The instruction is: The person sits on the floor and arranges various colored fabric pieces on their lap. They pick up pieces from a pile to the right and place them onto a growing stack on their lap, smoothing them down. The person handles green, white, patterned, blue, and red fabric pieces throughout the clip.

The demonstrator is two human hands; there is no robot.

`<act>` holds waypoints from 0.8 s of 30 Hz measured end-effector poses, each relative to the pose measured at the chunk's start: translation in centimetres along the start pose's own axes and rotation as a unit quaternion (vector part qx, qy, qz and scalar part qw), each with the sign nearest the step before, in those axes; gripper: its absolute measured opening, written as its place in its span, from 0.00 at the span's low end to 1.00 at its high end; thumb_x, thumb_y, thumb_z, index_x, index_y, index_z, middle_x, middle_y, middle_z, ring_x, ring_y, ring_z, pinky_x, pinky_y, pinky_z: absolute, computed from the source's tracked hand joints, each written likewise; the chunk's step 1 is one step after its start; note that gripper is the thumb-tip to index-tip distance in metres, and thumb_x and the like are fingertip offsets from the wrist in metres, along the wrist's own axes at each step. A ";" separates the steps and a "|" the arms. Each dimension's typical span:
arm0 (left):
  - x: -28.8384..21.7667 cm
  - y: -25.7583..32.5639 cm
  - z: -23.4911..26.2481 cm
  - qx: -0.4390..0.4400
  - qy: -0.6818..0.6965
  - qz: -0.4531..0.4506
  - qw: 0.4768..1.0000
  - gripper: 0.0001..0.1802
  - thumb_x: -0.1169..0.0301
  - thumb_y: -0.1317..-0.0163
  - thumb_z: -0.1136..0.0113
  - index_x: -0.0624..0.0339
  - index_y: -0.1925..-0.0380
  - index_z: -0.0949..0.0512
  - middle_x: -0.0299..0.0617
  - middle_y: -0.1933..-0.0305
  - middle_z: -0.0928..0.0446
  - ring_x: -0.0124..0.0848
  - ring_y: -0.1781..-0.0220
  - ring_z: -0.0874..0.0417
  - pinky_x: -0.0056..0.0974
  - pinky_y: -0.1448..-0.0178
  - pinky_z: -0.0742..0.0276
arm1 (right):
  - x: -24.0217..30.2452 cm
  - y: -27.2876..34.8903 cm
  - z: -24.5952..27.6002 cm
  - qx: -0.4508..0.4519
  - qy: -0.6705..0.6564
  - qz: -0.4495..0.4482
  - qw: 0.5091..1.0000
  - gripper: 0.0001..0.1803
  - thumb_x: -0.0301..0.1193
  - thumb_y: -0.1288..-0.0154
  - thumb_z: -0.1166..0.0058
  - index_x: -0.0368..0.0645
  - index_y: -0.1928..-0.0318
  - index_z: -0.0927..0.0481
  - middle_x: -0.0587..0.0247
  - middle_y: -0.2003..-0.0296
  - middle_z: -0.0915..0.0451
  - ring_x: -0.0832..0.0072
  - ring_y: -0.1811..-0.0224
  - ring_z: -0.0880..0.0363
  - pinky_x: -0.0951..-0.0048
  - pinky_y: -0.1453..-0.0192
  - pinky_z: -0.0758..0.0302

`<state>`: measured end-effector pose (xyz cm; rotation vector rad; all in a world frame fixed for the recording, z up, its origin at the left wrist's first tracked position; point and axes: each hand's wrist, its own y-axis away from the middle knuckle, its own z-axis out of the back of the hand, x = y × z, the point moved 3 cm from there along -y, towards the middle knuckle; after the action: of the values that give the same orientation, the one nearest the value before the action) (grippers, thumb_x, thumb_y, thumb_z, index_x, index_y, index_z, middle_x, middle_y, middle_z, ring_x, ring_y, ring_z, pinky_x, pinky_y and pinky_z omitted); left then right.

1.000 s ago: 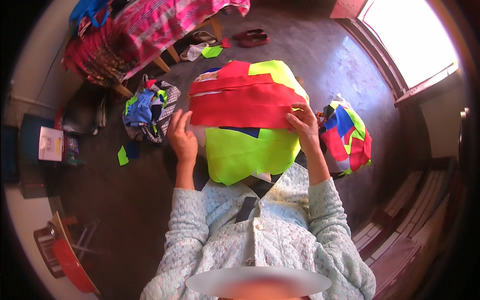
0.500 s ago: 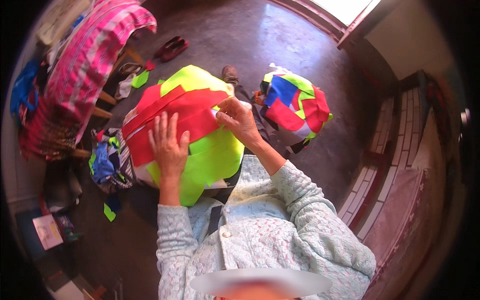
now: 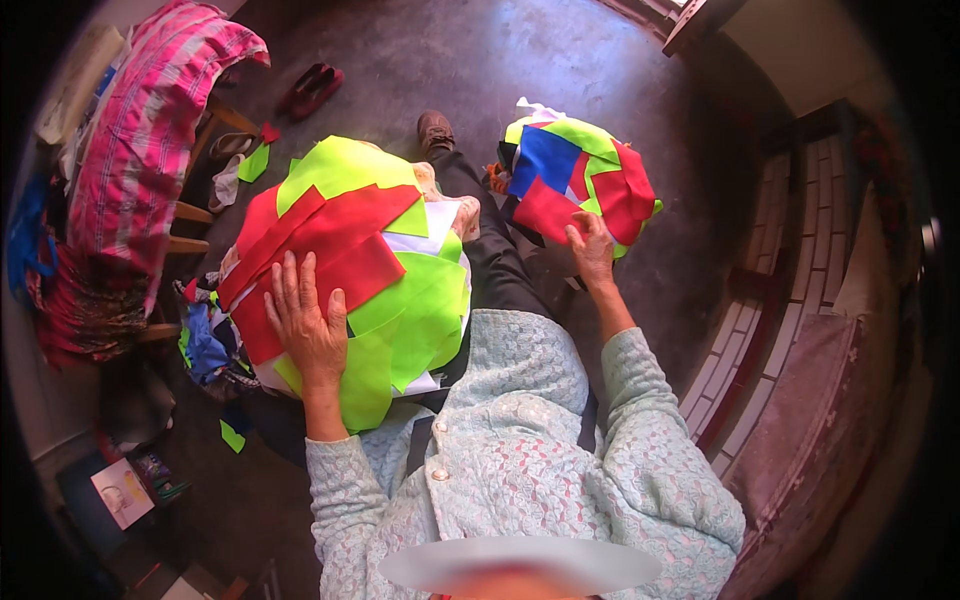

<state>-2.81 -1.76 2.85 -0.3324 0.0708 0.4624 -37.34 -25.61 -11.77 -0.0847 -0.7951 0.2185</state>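
A broad, rounded spread of overlapping fabric pieces (image 3: 345, 235), red and neon yellow-green with some white, lies over my lap. My left hand (image 3: 308, 315) rests flat on its red part, fingers stretched out. To the right stands a smaller heap of fabric scraps (image 3: 625, 195) in red, blue, neon green and white. My right hand (image 3: 595, 250) is at the near edge of this heap, its fingers bent and closed at the edge of a red fabric piece (image 3: 548, 210). The hand covers part of that piece, and what lies under the heap is mostly hidden.
At left, a pink checked cloth (image 3: 150, 120) drapes over wooden furniture. Below it sits a bag of blue and green scraps (image 3: 208, 340). Dark red shoes (image 3: 312, 90) lie on the floor beyond. A bench with white slats (image 3: 735, 370) runs along the right.
My right hand has left the far right edge of the large fabric spread and moved right to the smaller heap. My left hand stays flat on the red pieces. The view has shifted slightly.
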 end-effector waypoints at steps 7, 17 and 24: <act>-0.2 -0.1 0.2 0.005 -0.010 -0.003 1.000 0.30 0.52 0.32 0.56 0.48 0.32 0.37 0.43 0.27 0.41 0.42 0.24 0.46 0.54 0.25 0.54 | -1.7 -2.5 -1.4 -0.011 0.131 0.035 0.991 0.17 0.33 0.45 0.37 0.47 0.54 0.23 0.57 0.57 0.24 0.57 0.50 0.26 0.58 0.48 0.26; -0.3 0.0 0.3 -0.009 0.018 0.003 1.000 0.29 0.54 0.35 0.50 0.48 0.34 0.34 0.42 0.28 0.40 0.42 0.25 0.44 0.55 0.25 0.53 | -1.4 -4.7 -1.6 0.044 0.196 0.000 0.980 0.12 0.33 0.51 0.33 0.47 0.66 0.20 0.62 0.62 0.22 0.62 0.53 0.25 0.59 0.53 0.27; 0.2 0.3 0.1 -0.024 0.028 0.012 0.999 0.30 0.55 0.36 0.48 0.50 0.35 0.33 0.42 0.28 0.39 0.43 0.25 0.44 0.56 0.25 0.53 | 3.6 -4.9 2.4 0.126 -0.364 -0.016 0.923 0.07 0.25 0.39 0.40 0.42 0.63 0.24 0.76 0.69 0.27 0.87 0.64 0.30 0.82 0.59 0.32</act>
<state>-2.77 -1.36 2.86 -0.3923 0.1191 0.4797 -35.83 -29.54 -6.78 0.2708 -1.5004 0.3262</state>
